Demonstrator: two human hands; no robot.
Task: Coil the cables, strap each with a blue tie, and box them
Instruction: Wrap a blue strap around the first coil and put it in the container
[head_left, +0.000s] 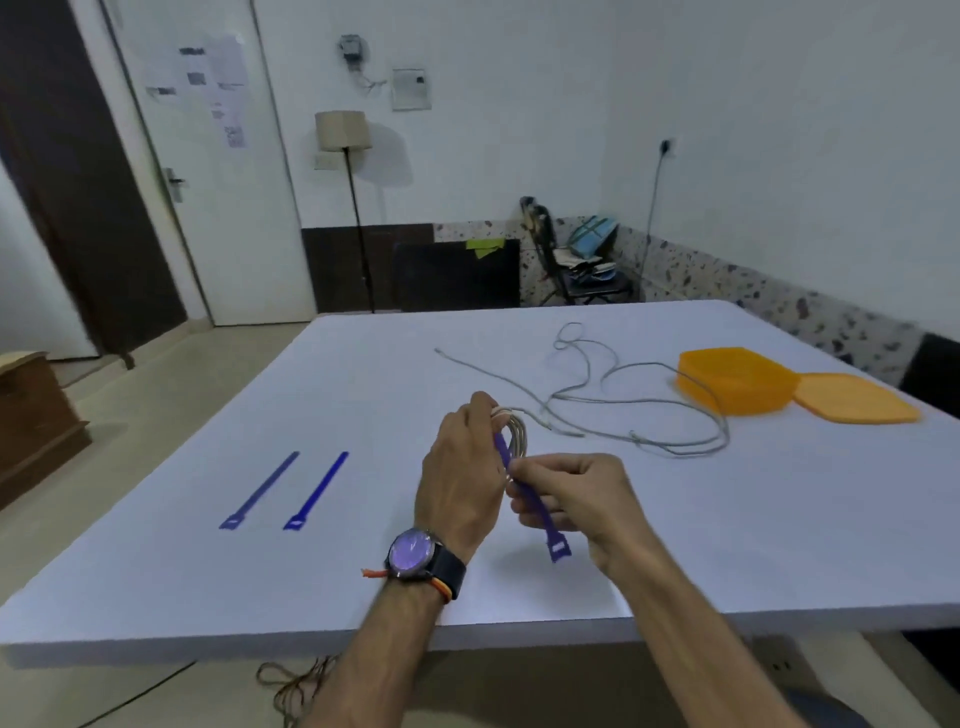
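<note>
My left hand (462, 467) grips a small coil of grey cable (515, 435) above the middle of the white table (208, 571). A blue tie (524, 493) runs across the coil and hangs down toward me; my right hand (571, 493) pinches it just below the coil. Two more blue ties (260, 491) (317, 491) lie flat side by side to the left. Loose grey cables (623, 400) sprawl on the table behind the hands. An open orange box (735, 379) sits at the right, its orange lid (857, 397) lying beside it.
The table's near edge runs just below my forearms. A brown cord (291, 686) lies on the floor under that edge. Beyond the table stand a floor lamp (345, 156), a dark chair (576, 260) with bags, and a white door.
</note>
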